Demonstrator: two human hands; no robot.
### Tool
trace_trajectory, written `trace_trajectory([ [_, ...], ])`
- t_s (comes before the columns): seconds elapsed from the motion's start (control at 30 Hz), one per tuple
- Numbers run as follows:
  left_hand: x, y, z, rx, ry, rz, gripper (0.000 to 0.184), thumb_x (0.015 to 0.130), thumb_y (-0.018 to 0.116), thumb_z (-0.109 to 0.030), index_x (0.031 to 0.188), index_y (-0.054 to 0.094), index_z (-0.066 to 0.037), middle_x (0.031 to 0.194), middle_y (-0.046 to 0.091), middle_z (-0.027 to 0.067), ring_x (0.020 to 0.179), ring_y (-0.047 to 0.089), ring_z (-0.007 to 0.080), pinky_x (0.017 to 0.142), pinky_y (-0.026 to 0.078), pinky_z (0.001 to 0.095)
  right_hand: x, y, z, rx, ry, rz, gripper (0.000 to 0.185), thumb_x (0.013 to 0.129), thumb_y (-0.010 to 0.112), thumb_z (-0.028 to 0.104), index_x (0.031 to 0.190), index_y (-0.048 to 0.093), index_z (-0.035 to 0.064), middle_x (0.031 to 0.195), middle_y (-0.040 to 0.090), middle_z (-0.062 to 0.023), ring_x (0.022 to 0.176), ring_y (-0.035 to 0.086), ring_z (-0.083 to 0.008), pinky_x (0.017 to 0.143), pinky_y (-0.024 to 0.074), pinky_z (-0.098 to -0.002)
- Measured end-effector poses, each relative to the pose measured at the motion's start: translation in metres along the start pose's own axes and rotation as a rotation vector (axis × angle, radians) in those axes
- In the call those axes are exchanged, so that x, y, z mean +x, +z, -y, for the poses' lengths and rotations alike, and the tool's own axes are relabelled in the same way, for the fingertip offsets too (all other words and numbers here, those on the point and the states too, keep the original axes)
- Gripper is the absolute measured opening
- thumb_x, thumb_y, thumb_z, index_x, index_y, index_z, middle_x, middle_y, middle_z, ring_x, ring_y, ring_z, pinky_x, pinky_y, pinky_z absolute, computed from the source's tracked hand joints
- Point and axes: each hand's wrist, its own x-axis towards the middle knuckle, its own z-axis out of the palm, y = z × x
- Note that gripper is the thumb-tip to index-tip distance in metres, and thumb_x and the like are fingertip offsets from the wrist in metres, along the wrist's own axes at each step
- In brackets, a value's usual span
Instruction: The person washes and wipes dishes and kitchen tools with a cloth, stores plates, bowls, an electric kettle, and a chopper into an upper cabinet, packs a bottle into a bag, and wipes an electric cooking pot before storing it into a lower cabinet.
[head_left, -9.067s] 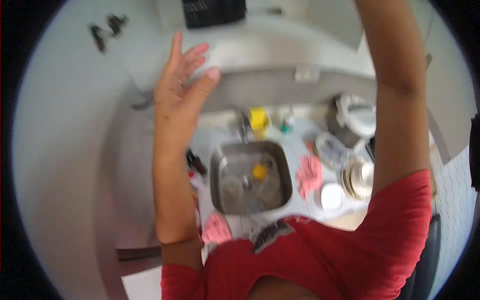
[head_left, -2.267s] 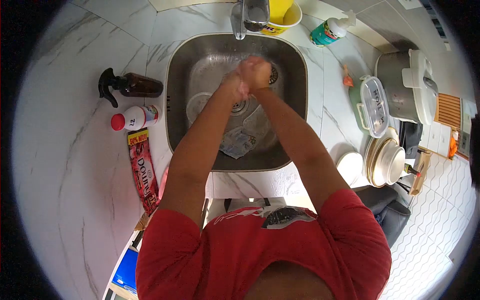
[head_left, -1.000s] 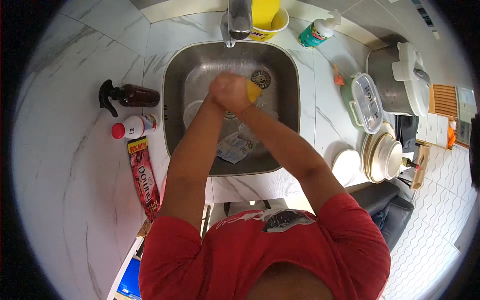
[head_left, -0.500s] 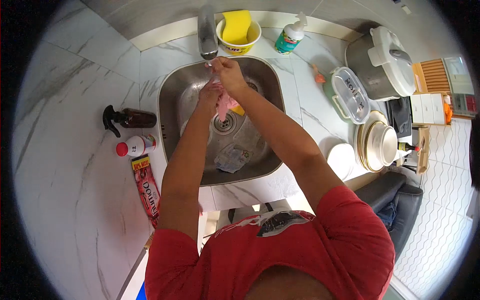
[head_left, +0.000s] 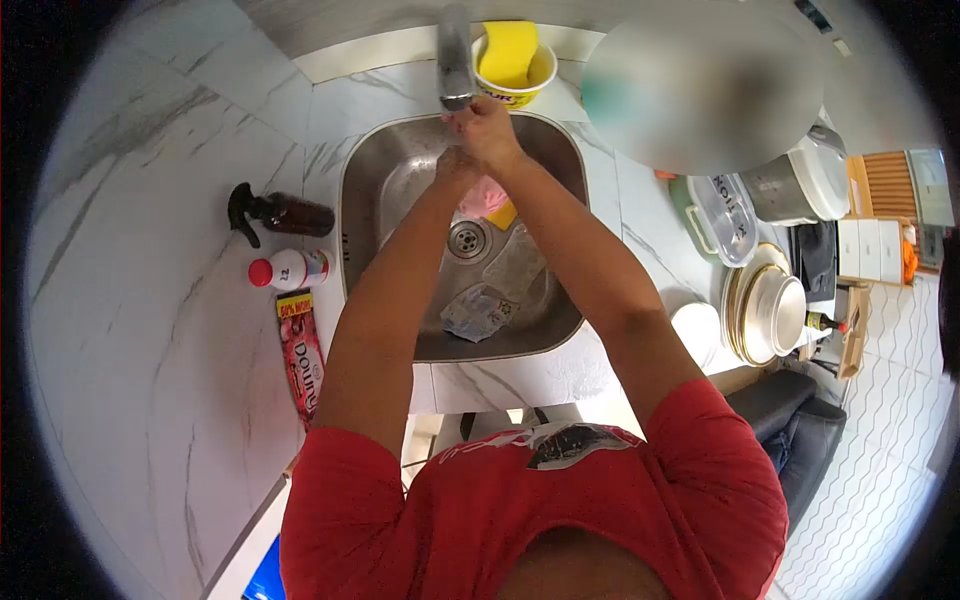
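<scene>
Both of my hands are close together under the faucet (head_left: 455,70), over the far side of the steel sink (head_left: 400,190). My right hand (head_left: 488,132) has its fingers curled in near the spout, and what they hold, if anything, is hidden. Just below it is my left hand (head_left: 458,165), whose fingers are mostly covered. A pink cloth (head_left: 483,200) shows between my forearms, beside a yellow piece (head_left: 504,215) that looks like sponge. I cannot tell whether the cloth is held. A crumpled printed wrapper (head_left: 478,312) lies near the sink's front, below the drain (head_left: 467,240).
On the left counter are a brown spray bottle (head_left: 298,215), a white bottle with a red cap (head_left: 292,269) and a red Downy packet (head_left: 303,360). A tub (head_left: 540,75) with a yellow cloth stands behind the sink. Stacked dishes (head_left: 775,315) and a lidded container (head_left: 722,220) are at right.
The view has shifted, and a blurred patch now covers the back right. The pink cloth, earlier reaching up into my hands and down toward the drain, now shows only as a bunch below them.
</scene>
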Motion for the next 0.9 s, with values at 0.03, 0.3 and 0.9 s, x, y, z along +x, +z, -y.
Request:
trace_trajectory([
  [0.03,0.005,0.010,0.003,-0.002,-0.017,-0.003,0.044,0.081,0.051,-0.043,0.109,0.062,-0.011,0.104,0.064,0.0135,0.100,0.060,0.0289,0.086,0.047,0.0401,-0.001,0.000,0.003,-0.051,-0.023,-0.030,0.038,0.086,0.056,0.032,0.072,0.063,-0.0029,0.064,0.062,-0.0155,0.059,0.057,-0.0211,0.061,0.0450,-0.0341],
  [0.3,-0.019,-0.033,-0.016,-0.363,-0.060,-0.152,0.053,0.079,0.052,-0.045,0.116,0.055,-0.007,0.110,0.059,0.0224,0.102,0.058,0.0345,0.084,0.047,0.0425,0.009,-0.004,-0.011,0.151,0.092,0.047,0.024,0.081,0.069,0.026,0.086,0.063,0.0030,0.073,0.060,-0.0022,0.064,0.053,-0.0079,0.055,0.0423,-0.0229],
  [0.9,-0.042,-0.074,0.002,-0.879,0.121,-0.156,0.043,0.081,0.062,-0.026,0.115,0.055,-0.001,0.108,0.060,0.0126,0.097,0.059,0.0224,0.083,0.047,0.0341,-0.025,0.053,0.011,-0.820,0.179,0.226,0.047,0.077,0.056,0.039,0.105,0.064,0.0022,0.101,0.063,-0.0230,0.096,0.061,-0.0353,0.086,0.0445,-0.0448],
])
